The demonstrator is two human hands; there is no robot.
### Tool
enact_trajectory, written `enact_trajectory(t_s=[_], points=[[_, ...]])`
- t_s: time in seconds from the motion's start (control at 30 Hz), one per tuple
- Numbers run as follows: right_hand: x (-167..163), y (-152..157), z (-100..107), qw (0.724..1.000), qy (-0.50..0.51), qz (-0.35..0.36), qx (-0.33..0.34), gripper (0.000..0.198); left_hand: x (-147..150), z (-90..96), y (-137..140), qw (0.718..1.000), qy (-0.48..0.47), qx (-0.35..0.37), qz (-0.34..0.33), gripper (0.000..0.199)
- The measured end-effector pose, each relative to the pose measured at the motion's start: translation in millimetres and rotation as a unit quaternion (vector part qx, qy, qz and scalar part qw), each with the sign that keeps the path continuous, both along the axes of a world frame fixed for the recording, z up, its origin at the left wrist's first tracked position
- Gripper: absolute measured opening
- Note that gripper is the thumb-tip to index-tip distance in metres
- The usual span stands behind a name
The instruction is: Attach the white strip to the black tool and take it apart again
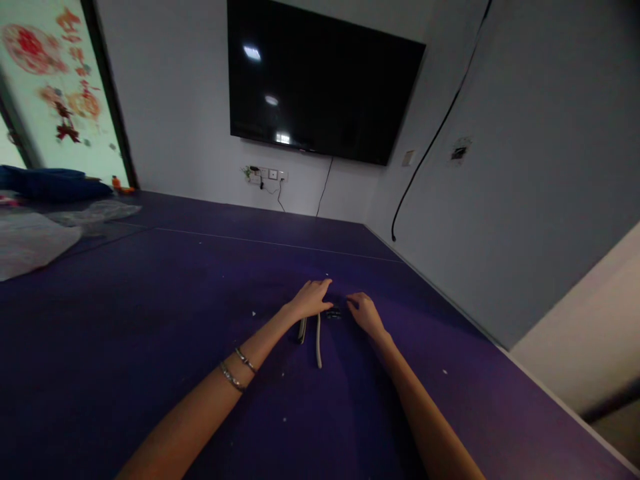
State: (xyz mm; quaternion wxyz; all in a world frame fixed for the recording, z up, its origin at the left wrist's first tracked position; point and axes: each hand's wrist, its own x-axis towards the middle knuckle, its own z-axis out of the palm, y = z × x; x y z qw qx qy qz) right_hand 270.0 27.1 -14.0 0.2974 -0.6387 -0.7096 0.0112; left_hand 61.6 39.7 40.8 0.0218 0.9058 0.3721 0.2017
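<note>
My left hand (311,299) hovers over or rests near the purple surface (240,287), its thumb and fingers apart. Just below it lie a pale, slightly curved strip (319,347) and a shorter pale strip with a dark edge (302,331); the left hand hides their upper ends. Between my two hands is a small dark flat piece (333,313) with faint light marks, too small to name. My right hand (367,312) is to the right of that piece, fingers bent and thumb apart, with nothing visible in them. Two metal bracelets (239,370) circle my left forearm.
Small white scraps (445,371) dot the surface. Clear plastic sheeting (35,243) and a dark blue cloth bundle (50,183) lie at far left. A large television (320,80) hangs on the wall above sockets (273,174). One black cable (435,137) dangles at right.
</note>
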Motion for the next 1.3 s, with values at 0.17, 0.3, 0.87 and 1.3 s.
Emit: enact_trajectory(t_s=[0.17,0.3,0.87,1.3], points=[[6,-2,-13,0.997,-0.066,-0.031,-0.015,0.035,-22,25.8,6,0.997,-0.057,0.020,0.043,0.043],[6,-3,-13,0.997,-0.067,-0.032,-0.017,0.035,-50,21.6,12,0.996,-0.050,0.018,0.078,0.038],[6,-1,-15,0.997,-0.073,-0.037,-0.013,0.038,-61,-20.7,-45,0.976,0.050,-0.125,0.173,0.047],[7,-2,-15,0.999,-0.039,-0.027,0.004,0.038,-44,-35.8,-55,0.973,0.042,-0.116,0.195,0.028]])
